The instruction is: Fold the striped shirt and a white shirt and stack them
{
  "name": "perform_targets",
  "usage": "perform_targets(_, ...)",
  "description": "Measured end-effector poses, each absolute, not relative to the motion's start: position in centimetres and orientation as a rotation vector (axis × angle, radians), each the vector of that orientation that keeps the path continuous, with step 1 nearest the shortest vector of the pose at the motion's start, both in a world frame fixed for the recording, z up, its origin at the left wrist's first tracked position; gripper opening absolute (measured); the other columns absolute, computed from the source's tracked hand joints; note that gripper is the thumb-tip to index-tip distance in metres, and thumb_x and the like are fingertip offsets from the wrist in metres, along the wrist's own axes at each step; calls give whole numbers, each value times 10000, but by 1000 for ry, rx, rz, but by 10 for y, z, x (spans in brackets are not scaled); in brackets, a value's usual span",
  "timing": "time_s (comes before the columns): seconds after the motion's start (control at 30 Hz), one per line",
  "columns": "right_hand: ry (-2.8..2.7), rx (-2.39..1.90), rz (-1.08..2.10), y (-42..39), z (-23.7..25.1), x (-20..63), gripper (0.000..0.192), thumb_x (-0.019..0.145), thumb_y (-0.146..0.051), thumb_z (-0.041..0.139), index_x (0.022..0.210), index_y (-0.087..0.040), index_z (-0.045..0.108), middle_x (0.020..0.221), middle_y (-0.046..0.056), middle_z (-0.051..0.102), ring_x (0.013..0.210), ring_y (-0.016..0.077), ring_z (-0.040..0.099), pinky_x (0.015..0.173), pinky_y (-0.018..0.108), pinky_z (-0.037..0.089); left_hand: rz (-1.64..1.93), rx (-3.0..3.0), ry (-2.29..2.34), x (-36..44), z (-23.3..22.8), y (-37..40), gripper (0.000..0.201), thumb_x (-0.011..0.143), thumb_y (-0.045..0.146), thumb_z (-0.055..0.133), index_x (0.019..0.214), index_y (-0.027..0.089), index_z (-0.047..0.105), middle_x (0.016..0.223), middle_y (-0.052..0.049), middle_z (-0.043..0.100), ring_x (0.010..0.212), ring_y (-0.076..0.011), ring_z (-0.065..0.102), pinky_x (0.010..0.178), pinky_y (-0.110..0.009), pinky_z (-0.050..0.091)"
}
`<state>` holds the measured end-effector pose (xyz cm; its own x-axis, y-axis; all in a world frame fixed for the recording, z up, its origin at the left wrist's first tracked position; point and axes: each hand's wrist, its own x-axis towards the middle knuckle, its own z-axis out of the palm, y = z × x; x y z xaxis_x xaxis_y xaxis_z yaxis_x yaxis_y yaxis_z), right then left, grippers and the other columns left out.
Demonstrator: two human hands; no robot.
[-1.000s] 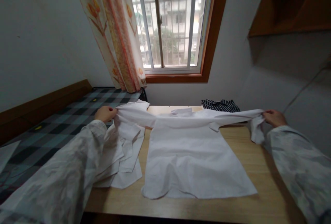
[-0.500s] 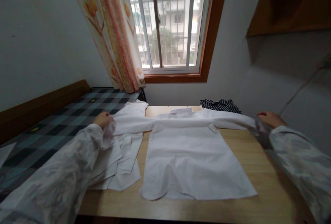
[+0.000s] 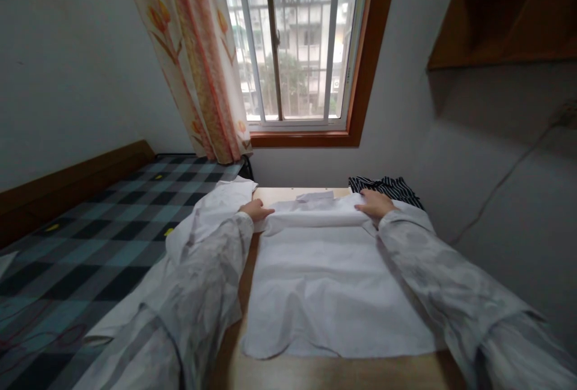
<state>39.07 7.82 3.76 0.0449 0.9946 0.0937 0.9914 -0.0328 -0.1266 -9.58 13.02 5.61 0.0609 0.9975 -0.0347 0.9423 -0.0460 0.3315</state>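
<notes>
The white cotton shirt point(image 3: 333, 282) is lying flat on the pale wooden desk point(image 3: 288, 372), its sleeves folded in across the shoulders. The left hand point(image 3: 256, 210) and right hand point(image 3: 374, 202) are resting palm-down, fingers spread, on that folded band. The loose white garments point(image 3: 211, 210) are hanging beside the desk's left edge and could slide off; uneven pressure could crease the fold.

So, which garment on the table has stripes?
The dark striped garment at the far edge, behind the right hand; the shirt is plain white.
</notes>
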Motion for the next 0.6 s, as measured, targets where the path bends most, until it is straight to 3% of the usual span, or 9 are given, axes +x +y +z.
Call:
perform_targets(0.1, -1967, -2246, 102, 85, 34, 382, 546, 889, -366, 729, 1391, -152, 736, 1337, 198, 769, 1223, 350, 715, 983, 385, 508, 252, 2014, 1940, -95, 50, 136, 250, 721, 424, 878, 723, 207, 754, 787, -72, 789, 835, -259, 755, 720, -284, 491)
perform_targets(0.2, -1916, -2233, 115, 91, 37, 384, 356, 899, -296, 676, 1206, -196, 825, 1235, 152, 802, 1158, 322, 719, 941, 362, 503, 303, 1990, 1939, -101, 48, 139, 185, 712, 359, 863, 677, 219, 748, 684, -28, 732, 779, -228, 718, 676, -272, 457)
perform_targets(0.37, -1769, -2053, -224, 105, 57, 390, 313, 964, -382, 666, 1115, -199, 871, 1252, 177, 772, 1218, 335, 645, 998, 384, 493, 636, 1922, 2023, -104, 58, 153, 216, 880, 421, 718, 902, 223, 800, 860, -50, 786, 884, -232, 719, 723, -287, 464)
perform_targets(0.5, -1503, -2063, -99, 118, 65, 385, 334, 967, -418, 693, 1206, -259, 864, 1200, 137, 821, 1117, 313, 711, 935, 372, 516, 909, 1766, 1949, -91, 62, 172, 210, 913, 380, 678, 921, 190, 766, 871, -72, 795, 818, -219, 733, 717, -281, 499)
perform_targets(0.6, -1424, -2105, -12, 122, 59, 380, 342, 969, -385, 678, 1238, -273, 856, 1227, 132, 830, 1106, 311, 748, 905, 361, 528, 914, 1732, 1899, -76, 56, 177, 219, 935, 331, 659, 1055, 170, 745, 942, -104, 820, 823, -220, 756, 755, -290, 541)
